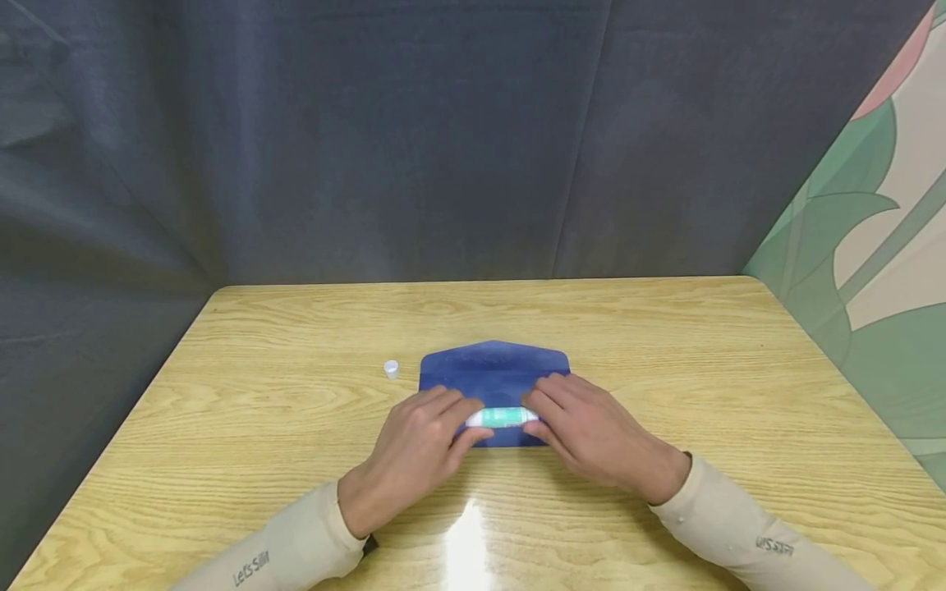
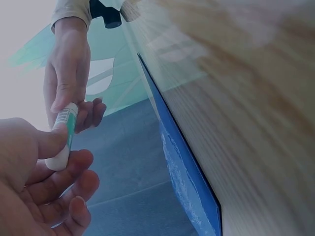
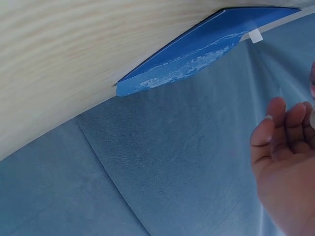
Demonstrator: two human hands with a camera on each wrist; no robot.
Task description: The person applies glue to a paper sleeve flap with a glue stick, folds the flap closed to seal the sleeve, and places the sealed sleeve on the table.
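A white and teal glue stick (image 1: pixel 502 417) is held sideways between both hands above a blue envelope (image 1: pixel 493 359). My left hand (image 1: pixel 415 437) pinches its left end between thumb and fingers. At the other end, my right hand (image 1: pixel 594 425) grips it. Whether the stick's ends are bare is hidden by the fingers. The envelope lies on the table with its flap raised open and pointing away from me. Whitish smears (image 2: pixel 179 169) show along the flap in both wrist views. In the right wrist view, most of the glue stick is out of frame.
A small white cap (image 1: pixel 392 369) stands on the wooden table (image 1: pixel 296 328), left of the envelope. Dark cloth (image 1: pixel 414 148) hangs behind the table and along its left side. A patterned panel (image 1: pixel 872 246) borders the right edge.
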